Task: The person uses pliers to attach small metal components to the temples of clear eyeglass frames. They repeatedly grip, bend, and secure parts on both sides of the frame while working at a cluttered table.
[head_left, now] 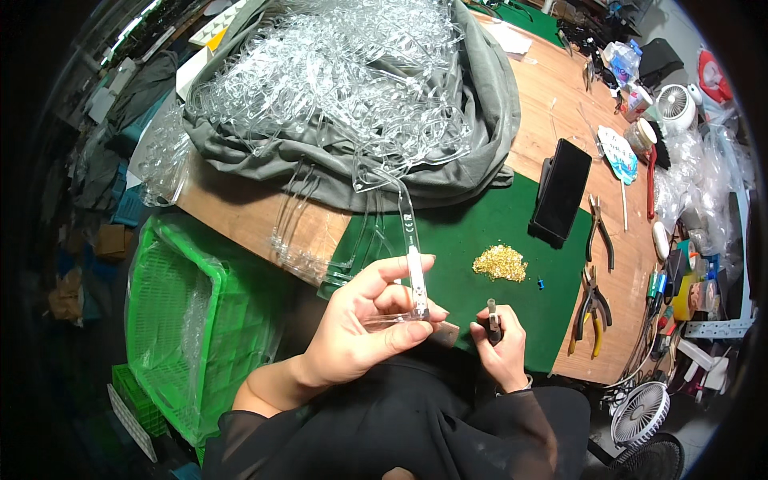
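My left hand (364, 316) is closed around a pair of clear plastic glasses frames, pinching it near a joint with thumb and fingers. One clear temple arm (406, 224) rises from the grip, with small printed marks along it. Lower right of it, my right hand (502, 350) is wrapped round a short dark tool (494, 324) with a pale, see-through end pointing up; its exact kind is unclear. Beyond the right hand, a small heap of tiny gold metal parts (500, 262) lies on the green mat (448, 216). A tiny blue piece (541, 283) sits beside the heap.
A grey cloth bundle (492, 104) holds a large pile of clear glasses frames (344, 72). Several clear frames lean over the table's left edge. A black phone (565, 192), two pliers (592, 308) and a small white fan (640, 414) are at right. Left stands a green crate (180, 296).
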Action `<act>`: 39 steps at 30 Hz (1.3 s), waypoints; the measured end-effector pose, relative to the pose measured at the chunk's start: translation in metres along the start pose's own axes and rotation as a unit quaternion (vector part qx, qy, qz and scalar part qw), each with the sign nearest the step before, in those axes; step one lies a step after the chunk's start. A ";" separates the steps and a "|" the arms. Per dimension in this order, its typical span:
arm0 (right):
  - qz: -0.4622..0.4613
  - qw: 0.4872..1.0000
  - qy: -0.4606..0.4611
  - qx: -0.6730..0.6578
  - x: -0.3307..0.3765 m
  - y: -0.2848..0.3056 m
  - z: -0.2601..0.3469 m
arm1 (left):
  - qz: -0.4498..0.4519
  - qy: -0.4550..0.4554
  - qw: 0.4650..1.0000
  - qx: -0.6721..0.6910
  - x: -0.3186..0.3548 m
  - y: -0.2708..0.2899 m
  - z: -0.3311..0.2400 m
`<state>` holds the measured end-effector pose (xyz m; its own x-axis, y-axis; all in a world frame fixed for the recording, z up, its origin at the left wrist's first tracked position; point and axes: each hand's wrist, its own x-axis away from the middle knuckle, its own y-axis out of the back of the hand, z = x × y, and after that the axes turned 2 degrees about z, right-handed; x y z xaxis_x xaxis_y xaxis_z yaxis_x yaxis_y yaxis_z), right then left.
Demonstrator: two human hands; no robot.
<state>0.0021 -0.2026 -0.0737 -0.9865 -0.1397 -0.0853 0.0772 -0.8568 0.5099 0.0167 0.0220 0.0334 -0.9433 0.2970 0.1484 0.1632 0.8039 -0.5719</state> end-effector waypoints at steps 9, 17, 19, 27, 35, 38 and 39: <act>-0.019 0.999 0.001 -0.032 0.006 0.001 -0.004 | 0.092 0.031 0.989 0.114 0.006 0.013 0.008; -0.087 0.988 -0.023 -0.122 0.014 -0.003 -0.005 | 0.123 0.037 0.978 0.162 0.011 0.017 0.016; -0.102 0.987 -0.014 -0.123 0.014 -0.004 -0.004 | 0.149 0.039 0.974 0.166 0.007 0.023 0.021; -0.186 0.979 0.040 -0.076 0.020 -0.017 -0.010 | 0.033 -0.098 0.989 -0.102 -0.012 0.006 0.046; -0.284 0.949 0.123 -0.053 0.028 -0.031 -0.024 | 0.009 -0.133 0.980 -0.150 -0.036 0.006 0.091; -0.297 0.934 0.192 -0.038 0.027 -0.032 -0.023 | 0.037 -0.161 0.983 -0.080 -0.036 0.016 0.088; -0.292 0.937 0.188 -0.032 0.027 -0.032 -0.022 | 0.003 -0.139 0.987 -0.077 -0.035 0.017 0.082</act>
<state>-0.0243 -0.1898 -0.1108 -0.7442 0.2074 -0.6349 -0.4393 -0.8680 0.2315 0.0283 -0.0168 -0.0479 -0.9817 0.1658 -0.0936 0.1902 0.8782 -0.4389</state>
